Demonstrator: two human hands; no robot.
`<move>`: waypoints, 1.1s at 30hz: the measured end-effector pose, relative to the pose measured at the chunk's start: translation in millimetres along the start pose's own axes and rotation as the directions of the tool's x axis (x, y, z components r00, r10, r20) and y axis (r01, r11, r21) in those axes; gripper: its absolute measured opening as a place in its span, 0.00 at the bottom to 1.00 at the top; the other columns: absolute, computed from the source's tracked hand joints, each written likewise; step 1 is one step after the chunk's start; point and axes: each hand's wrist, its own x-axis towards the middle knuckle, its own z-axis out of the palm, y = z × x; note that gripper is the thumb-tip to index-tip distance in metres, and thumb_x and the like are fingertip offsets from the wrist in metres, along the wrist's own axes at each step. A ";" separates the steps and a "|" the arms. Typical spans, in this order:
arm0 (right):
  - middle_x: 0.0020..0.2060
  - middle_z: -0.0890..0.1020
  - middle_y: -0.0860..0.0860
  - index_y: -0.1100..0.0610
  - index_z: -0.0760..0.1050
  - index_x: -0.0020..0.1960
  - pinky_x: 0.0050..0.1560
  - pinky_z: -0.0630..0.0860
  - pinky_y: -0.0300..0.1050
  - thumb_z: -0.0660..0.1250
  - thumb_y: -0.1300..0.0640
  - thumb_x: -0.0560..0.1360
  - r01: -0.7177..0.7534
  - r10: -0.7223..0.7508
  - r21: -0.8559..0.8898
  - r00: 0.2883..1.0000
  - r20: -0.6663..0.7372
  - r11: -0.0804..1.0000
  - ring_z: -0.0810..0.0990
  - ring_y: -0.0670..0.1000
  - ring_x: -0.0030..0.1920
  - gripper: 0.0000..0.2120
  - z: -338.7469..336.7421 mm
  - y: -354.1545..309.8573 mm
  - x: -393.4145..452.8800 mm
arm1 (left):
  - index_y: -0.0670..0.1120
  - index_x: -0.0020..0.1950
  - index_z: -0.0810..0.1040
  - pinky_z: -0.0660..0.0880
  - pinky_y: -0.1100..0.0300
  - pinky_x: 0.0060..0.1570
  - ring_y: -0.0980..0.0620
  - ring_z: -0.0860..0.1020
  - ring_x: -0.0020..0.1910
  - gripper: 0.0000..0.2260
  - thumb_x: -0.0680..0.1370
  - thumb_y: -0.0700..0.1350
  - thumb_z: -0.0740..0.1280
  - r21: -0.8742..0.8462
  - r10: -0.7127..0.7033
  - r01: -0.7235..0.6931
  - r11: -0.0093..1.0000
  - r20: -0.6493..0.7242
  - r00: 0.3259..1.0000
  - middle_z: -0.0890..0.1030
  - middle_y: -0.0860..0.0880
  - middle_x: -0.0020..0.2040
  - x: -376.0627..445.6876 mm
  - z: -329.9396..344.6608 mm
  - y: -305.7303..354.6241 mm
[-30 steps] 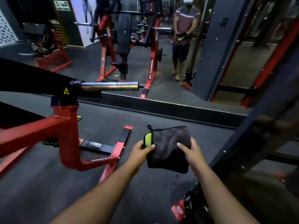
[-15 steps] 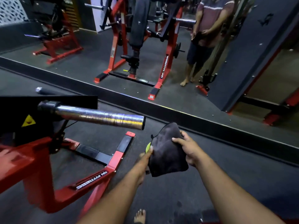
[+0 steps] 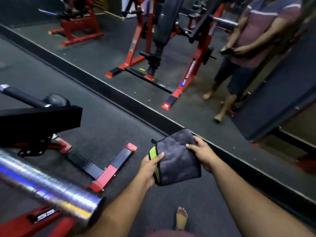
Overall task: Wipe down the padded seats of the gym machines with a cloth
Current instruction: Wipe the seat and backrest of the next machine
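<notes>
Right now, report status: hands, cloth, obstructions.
Left hand and right hand both grip folded cloth, held mid-air. No pad contact yet. Steel bar juts in, lower left.

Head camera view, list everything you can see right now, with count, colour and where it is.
cloth: one, dark grey with a lime-green edge, folded, held over the floor
steel bar: one, silver, lower left
machine frame: one, red and black, on the floor at left
mirror: one, along the wall, reflecting red machines and the person
floor: dark rubber
bare foot: one, bottom centre
left hand: grips the cloth's green edge
right hand: grips the cloth's right side
</notes>
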 end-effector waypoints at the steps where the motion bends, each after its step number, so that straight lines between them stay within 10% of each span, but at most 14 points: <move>1: 0.54 0.87 0.49 0.52 0.79 0.61 0.63 0.79 0.52 0.70 0.62 0.79 0.032 -0.030 -0.046 0.999 0.034 0.998 0.84 0.53 0.58 0.13 -4.0 -2.7 27.5 | 0.41 0.62 0.82 0.81 0.48 0.57 0.41 0.85 0.54 0.15 0.76 0.38 0.74 -0.010 0.059 -0.060 0.998 -0.044 0.997 0.85 0.39 0.57 22.3 6.5 -0.8; 9: 0.53 0.85 0.44 0.49 0.77 0.64 0.62 0.78 0.49 0.73 0.56 0.76 0.293 -0.205 -0.319 0.938 0.281 0.902 0.83 0.45 0.54 0.17 -27.5 -33.4 175.7 | 0.45 0.80 0.62 0.71 0.56 0.68 0.51 0.75 0.68 0.40 0.73 0.36 0.78 0.168 0.331 -0.285 0.944 -0.461 0.823 0.73 0.50 0.71 104.1 58.6 28.9; 14: 0.52 0.83 0.40 0.43 0.76 0.61 0.58 0.77 0.41 0.74 0.55 0.76 0.433 -0.330 -0.279 0.878 0.347 0.857 0.83 0.43 0.54 0.17 -10.7 -91.3 244.1 | 0.38 0.60 0.81 0.82 0.50 0.53 0.42 0.85 0.52 0.15 0.74 0.35 0.75 -0.123 0.228 -0.308 0.943 -0.437 0.870 0.85 0.37 0.58 147.0 72.2 80.1; 19: 0.49 0.84 0.39 0.38 0.74 0.54 0.56 0.77 0.44 0.75 0.52 0.75 0.497 -0.360 -0.314 0.841 0.403 0.809 0.83 0.44 0.52 0.14 30.3 -136.2 331.3 | 0.43 0.59 0.82 0.79 0.35 0.59 0.36 0.84 0.55 0.15 0.74 0.37 0.76 -0.185 0.219 -0.343 0.921 -0.482 0.848 0.86 0.37 0.55 216.0 62.7 134.3; 28: 0.53 0.87 0.54 0.56 0.79 0.63 0.61 0.81 0.57 0.77 0.57 0.74 0.249 0.038 -0.313 0.725 0.688 0.917 0.86 0.54 0.55 0.19 140.7 -225.5 483.2 | 0.46 0.59 0.81 0.82 0.44 0.56 0.42 0.86 0.52 0.10 0.78 0.38 0.72 -0.098 0.323 -0.505 0.858 -0.661 0.677 0.87 0.42 0.54 337.6 -11.9 284.4; 33: 0.55 0.87 0.52 0.52 0.79 0.63 0.60 0.80 0.55 0.76 0.59 0.75 0.291 -0.046 -0.241 0.720 0.692 0.926 0.85 0.54 0.56 0.17 220.9 -273.7 538.4 | 0.45 0.58 0.81 0.83 0.45 0.54 0.41 0.86 0.51 0.10 0.78 0.40 0.74 -0.189 0.253 -0.532 0.825 -0.719 0.648 0.87 0.43 0.51 372.3 -59.7 354.0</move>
